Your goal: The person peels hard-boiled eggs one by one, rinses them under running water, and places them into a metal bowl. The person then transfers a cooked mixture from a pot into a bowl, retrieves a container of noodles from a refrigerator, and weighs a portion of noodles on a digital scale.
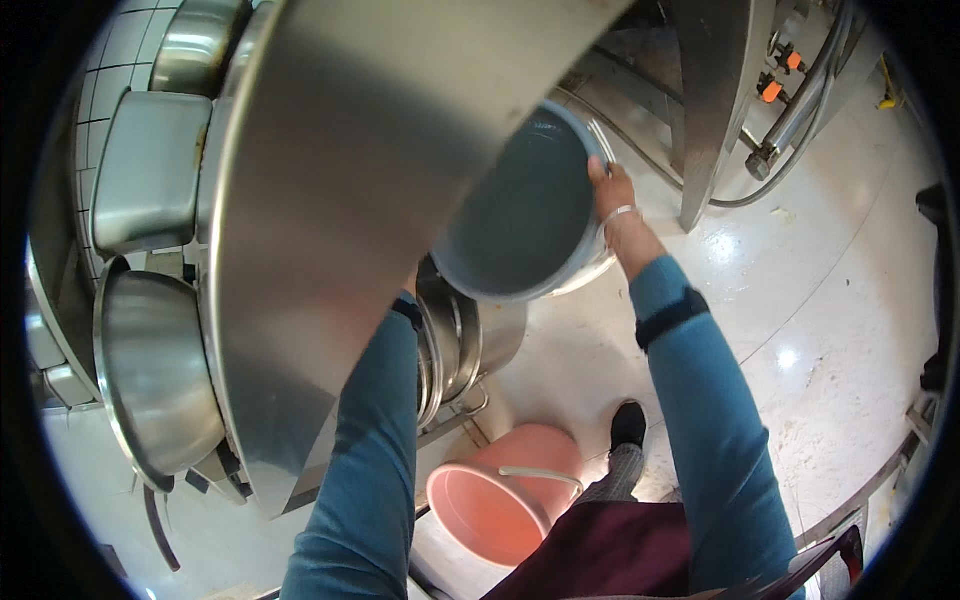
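Pinching grey bucket [535,205] by the rim, right hand [615,190], left hand [411,283], hold unclear, steel counter [350,150], shiny pale floor [760,290]

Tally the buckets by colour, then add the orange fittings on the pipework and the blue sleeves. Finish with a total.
Grey bucket, gripped at its rim by the right hand: 1
Pink bucket: 1
Orange fittings: 2
Blue sleeves: 2
Total: 6
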`<state>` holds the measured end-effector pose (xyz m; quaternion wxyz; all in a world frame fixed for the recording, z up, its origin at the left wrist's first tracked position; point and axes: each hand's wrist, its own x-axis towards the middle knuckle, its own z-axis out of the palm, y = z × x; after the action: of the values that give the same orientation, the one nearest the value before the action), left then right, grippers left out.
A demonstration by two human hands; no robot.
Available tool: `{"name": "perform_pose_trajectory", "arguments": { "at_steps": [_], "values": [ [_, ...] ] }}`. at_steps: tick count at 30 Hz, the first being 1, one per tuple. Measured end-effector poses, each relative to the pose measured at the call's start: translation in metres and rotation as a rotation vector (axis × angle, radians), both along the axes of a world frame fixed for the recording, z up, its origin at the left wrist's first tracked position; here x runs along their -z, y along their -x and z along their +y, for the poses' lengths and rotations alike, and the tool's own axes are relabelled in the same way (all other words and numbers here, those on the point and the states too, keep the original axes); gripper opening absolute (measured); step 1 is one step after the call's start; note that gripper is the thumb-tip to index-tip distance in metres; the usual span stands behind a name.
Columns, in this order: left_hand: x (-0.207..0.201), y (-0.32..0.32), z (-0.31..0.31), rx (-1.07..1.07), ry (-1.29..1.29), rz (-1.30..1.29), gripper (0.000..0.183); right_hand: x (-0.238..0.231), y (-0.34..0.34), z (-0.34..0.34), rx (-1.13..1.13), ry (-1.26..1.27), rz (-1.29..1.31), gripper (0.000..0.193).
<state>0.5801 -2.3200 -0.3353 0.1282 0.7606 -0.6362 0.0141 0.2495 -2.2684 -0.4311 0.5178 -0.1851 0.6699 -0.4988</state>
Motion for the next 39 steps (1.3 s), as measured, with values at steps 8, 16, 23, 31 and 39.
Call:
{"name": "perform_pose_trajectory", "arguments": {
  "at_steps": [8,16,23,31,39],
  "values": [
    [-0.062,0.114,0.134,0.095,0.067,0.505,0.007,-0.045,0.002,0.154,-0.035,-0.1,-0.381,0.071],
    [-0.241,0.27,0.332,0.736,-0.303,0.57,0.049,-0.248,0.052,0.303,0.336,-0.157,-0.956,0.047],
    [-0.399,0.274,0.286,0.471,-0.198,0.972,0.04,-0.43,0.116,0.304,-0.177,0.382,-0.664,0.062],
    [-0.369,0.242,0.092,0.665,-0.175,-0.065,0.056,-0.406,0.133,0.456,-0.369,-0.049,-0.149,0.047],
    [-0.354,0.214,0.09,0.984,0.123,-0.212,0.046,-0.375,0.13,0.744,-0.158,-0.649,0.276,0.043]
  ]
}}
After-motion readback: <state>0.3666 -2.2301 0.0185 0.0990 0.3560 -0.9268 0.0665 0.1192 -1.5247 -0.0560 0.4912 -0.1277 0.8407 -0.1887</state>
